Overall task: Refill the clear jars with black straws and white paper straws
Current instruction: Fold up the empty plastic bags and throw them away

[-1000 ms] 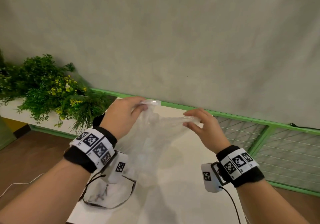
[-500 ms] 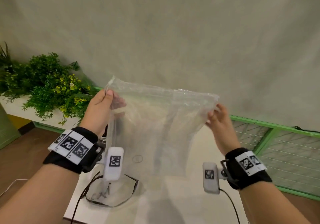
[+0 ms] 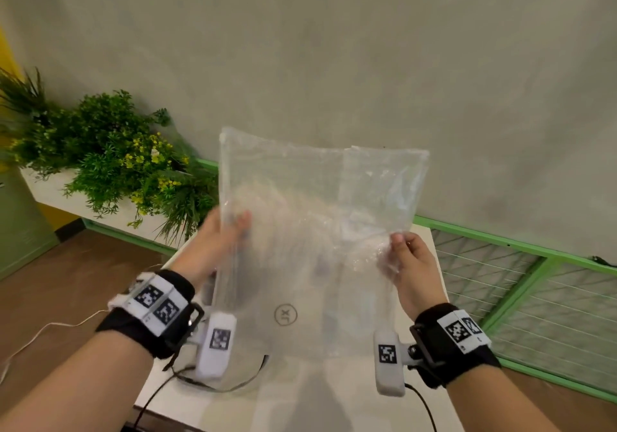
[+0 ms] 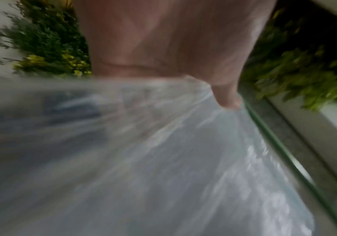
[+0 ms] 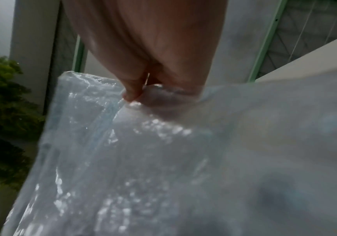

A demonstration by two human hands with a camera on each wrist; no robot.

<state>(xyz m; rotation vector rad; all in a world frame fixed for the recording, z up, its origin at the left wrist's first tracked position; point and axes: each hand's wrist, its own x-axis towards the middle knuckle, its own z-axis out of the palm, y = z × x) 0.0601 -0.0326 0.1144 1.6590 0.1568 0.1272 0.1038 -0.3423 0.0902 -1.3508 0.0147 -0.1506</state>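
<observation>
I hold a large clear plastic bag spread upright in front of me, above the white table. My left hand pinches its left edge, thumb on the near side. My right hand pinches the right edge about halfway down. A small round printed mark shows low on the bag. In the blurred left wrist view the left hand's thumb presses the bag. The right wrist view shows the fingertips nipping the crinkled bag. No straws or jars are plainly visible.
A clear rounded thing with a dark rim lies on the table under my left wrist, mostly hidden. Green plants with yellow flowers stand at the left. A green-framed wire grid runs along the right. A white cable trails on the brown floor.
The bag went from crumpled between my hands to spread wide and raised. Both hands have since slid from its top corners down its sides, so the top edge stands above them.
</observation>
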